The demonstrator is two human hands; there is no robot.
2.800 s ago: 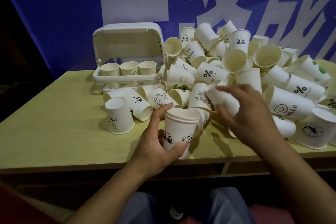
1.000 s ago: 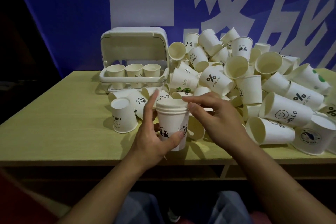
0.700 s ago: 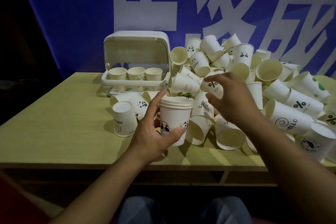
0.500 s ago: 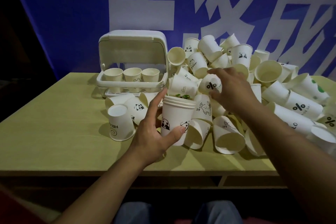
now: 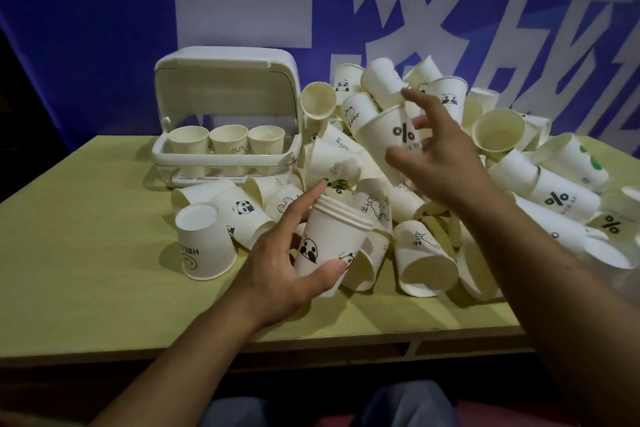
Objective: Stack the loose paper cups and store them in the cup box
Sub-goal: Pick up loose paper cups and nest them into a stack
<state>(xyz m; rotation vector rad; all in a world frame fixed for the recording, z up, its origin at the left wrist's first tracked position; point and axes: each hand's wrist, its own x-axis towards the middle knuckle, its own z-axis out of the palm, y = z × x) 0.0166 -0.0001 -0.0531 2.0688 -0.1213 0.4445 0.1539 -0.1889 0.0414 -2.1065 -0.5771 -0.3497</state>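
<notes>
A blue backdrop (image 5: 86,45) with large white characters fills the rear of the scene. In front of it stands a pale wooden table (image 5: 86,253). A heap of loose paper cups (image 5: 502,184) covers the table's right half, lying on their sides and tilted at all angles. At rear left of the heap sits the white cup box (image 5: 225,156), lid raised, with three cup stacks standing upright side by side inside it. The right hand (image 5: 440,163) is raised over the heap, fingers and thumb curled round a cup marked with a percent sign (image 5: 388,128), tilted with its mouth up-left. The left hand (image 5: 280,270) grips a short stack of nested cups (image 5: 329,239) with panda prints, thumb in front, fingers behind, near the table's front edge. One cup marked HELLO (image 5: 204,246) stands upside down just left of that hand.
</notes>
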